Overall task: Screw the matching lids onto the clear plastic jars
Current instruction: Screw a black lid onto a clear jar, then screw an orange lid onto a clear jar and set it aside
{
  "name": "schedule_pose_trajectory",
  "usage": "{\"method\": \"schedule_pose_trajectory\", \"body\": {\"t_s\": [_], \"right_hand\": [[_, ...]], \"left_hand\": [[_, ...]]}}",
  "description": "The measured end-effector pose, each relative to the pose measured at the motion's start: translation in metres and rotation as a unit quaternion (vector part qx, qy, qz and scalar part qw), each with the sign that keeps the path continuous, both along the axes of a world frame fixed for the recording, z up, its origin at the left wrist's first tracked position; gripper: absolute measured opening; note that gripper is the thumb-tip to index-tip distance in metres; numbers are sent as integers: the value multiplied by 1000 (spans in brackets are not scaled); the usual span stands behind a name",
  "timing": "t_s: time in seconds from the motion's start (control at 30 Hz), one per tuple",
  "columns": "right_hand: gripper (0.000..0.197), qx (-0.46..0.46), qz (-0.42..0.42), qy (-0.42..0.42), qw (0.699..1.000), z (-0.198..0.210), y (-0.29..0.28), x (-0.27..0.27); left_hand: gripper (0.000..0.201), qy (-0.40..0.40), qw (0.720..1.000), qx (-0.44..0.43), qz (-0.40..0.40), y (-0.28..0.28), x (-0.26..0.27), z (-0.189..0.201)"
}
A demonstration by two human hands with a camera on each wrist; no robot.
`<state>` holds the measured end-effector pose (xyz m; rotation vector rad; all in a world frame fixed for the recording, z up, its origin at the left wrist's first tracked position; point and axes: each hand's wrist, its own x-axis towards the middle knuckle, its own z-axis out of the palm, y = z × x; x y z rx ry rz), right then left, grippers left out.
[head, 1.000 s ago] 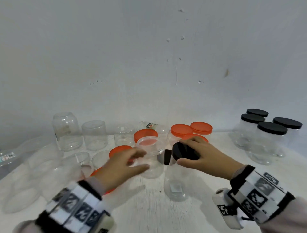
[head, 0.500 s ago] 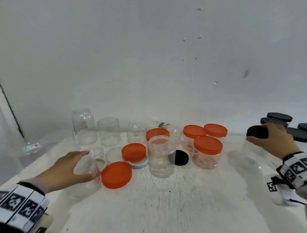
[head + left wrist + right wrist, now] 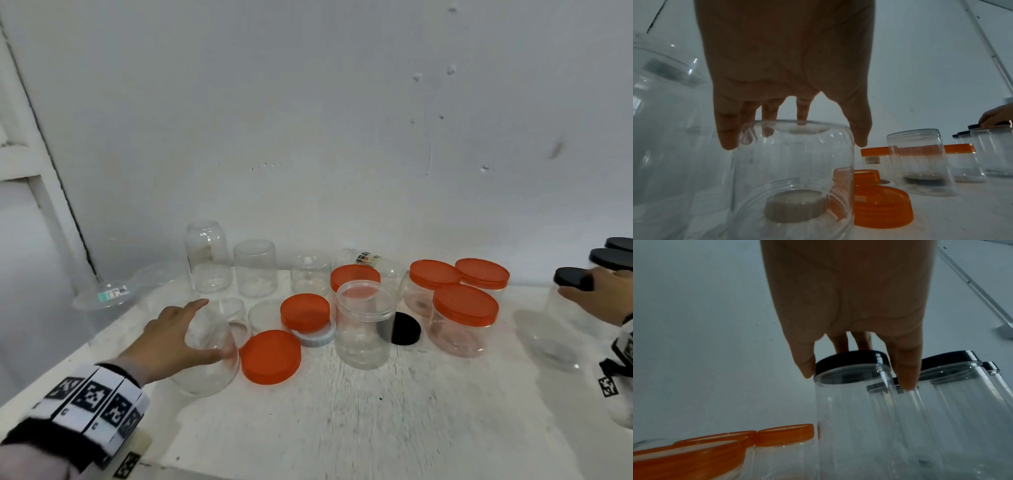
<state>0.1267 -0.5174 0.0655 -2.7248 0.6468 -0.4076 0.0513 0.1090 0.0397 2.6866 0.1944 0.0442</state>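
Orange lids (image 3: 465,304), black lids (image 3: 405,328), clear jars (image 3: 364,329), white table (image 3: 342,428), black-and-white checkered wristbands (image 3: 92,404)

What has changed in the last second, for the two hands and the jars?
The right hand carried the black-lidded jar from the centre to the group of black-lidded jars at the right, holding its lid. The left hand left the open centre jar and took hold of an upturned jar at the left. The orange lids stayed put.
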Motion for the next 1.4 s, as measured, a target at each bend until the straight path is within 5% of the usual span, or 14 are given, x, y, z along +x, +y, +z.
{"method": "schedule_pose_trajectory", "body": {"t_s": [0.1, 0.23, 0.37, 0.57, 0.73, 1.0, 1.27, 1.4], "right_hand": [[37, 4, 17, 9, 1000, 1, 7, 2], [57, -52, 13, 12, 998, 20, 69, -13], [65, -74, 155, -21, 985, 34, 164, -25], [58, -78, 397, -69, 912, 29, 294, -36], [60, -77, 496, 16, 865, -7, 373, -22], [96, -147, 485, 257, 823, -55, 432, 1], [105, -161, 461, 285, 825, -56, 444, -2], [114, -145, 466, 285, 825, -36, 429, -5]], "left_hand": [[98, -52, 998, -27, 8, 4, 0, 1], [77, -75, 994, -76, -8, 4, -4, 7], [62, -75, 986, -148, -2, -1, -9, 8], [78, -81, 959, -272, 23, -7, -17, 6], [81, -118, 943, -306, 51, -6, -22, -1], [57, -122, 915, -381, 54, -3, -31, -3], [76, -129, 917, -372, 62, -2, -35, -10], [78, -147, 896, -412, 77, 0, -31, -10]]}}
